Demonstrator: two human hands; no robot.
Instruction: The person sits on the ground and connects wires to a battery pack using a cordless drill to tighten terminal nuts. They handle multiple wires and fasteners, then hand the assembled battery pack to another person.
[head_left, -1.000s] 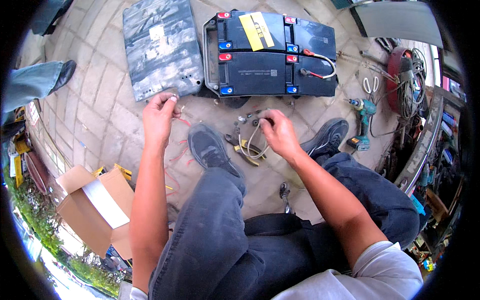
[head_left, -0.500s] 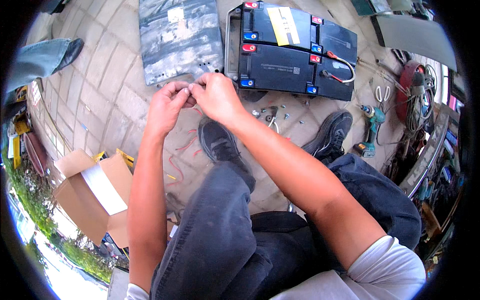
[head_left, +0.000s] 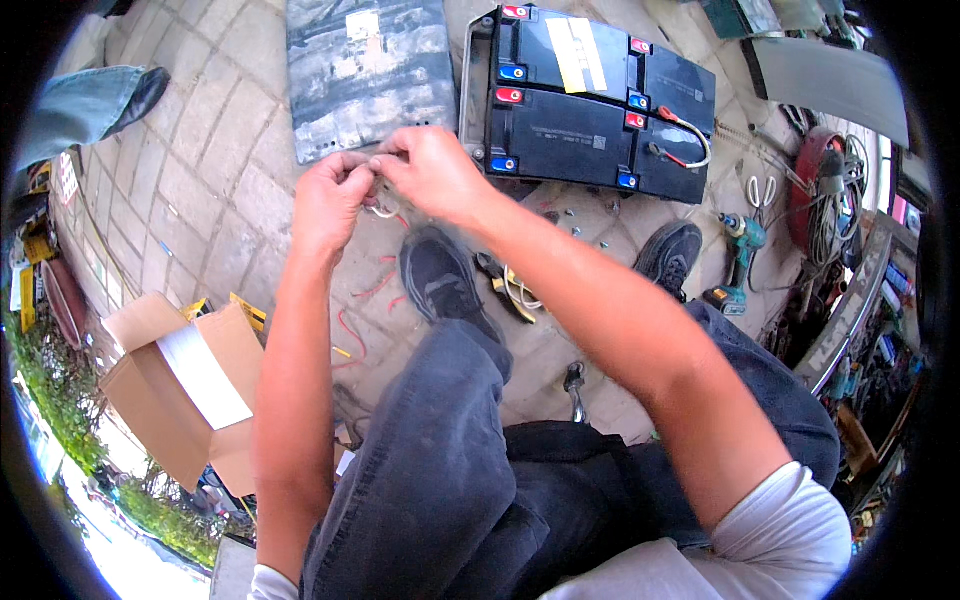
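My left hand [head_left: 333, 205] and my right hand [head_left: 432, 178] meet fingertip to fingertip, both closed in a pinch. A short white wire [head_left: 381, 212] curves out just under the left fingers and seems held there; what the right fingertips grip is hidden. Beyond them lies a scuffed dark panel [head_left: 375, 100]. Right of it, black batteries [head_left: 565, 140] with red and blue terminals sit in a case [head_left: 478, 120]. A short jumper cable [head_left: 703, 140] loops over the batteries' right part.
Pliers [head_left: 500, 287] lie beside my shoe [head_left: 440, 275], near red wire scraps [head_left: 355, 335]. A chrome-handled tool [head_left: 576, 392] rests between my legs. A teal cordless drill [head_left: 745, 250] stands right, an open cardboard box [head_left: 180, 390] left. Another person's leg [head_left: 85, 115] shows far left.
Both hands stay pinched together, shifted slightly up in the picture. The white wire now shows under the left fingers. My right leg has shifted, and the pliers and chrome-handled tool have come into sight.
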